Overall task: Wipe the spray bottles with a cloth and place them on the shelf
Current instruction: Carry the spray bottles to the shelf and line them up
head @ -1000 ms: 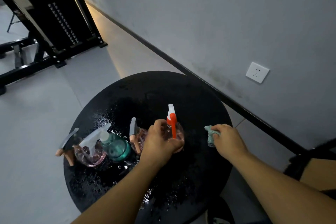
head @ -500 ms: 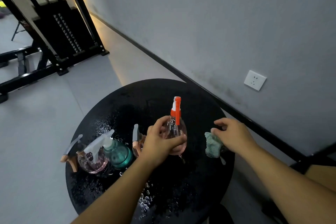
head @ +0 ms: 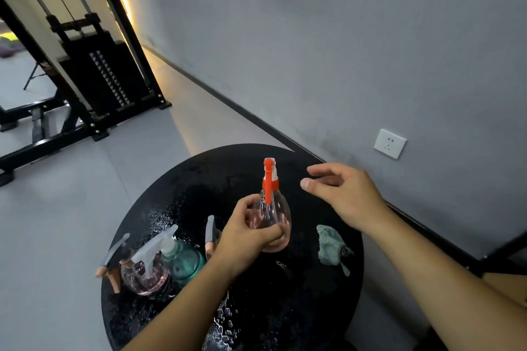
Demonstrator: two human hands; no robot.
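My left hand point(head: 245, 236) grips a clear pink spray bottle with an orange and white nozzle point(head: 271, 208), lifted above the round black table point(head: 256, 308). Just right of the nozzle my right hand point(head: 342, 196) hovers, fingers loosely spread, holding nothing. A small green cloth point(head: 330, 245) lies crumpled on the table below that hand. At the table's left stand a teal bottle point(head: 182, 262), a pink bottle with a white trigger point(head: 145, 273), and another trigger head point(head: 211, 234) partly hidden behind my left hand. No shelf is in view.
The tabletop is wet with droplets. A grey wall with a white socket point(head: 389, 143) runs along the right, a black rail at its foot. A black weight machine point(head: 94, 77) stands on the grey floor at the far left.
My left hand has lifted the orange-nozzled bottle higher. My right hand has let go of the green cloth, which now lies on the table, and has risen toward the nozzle.
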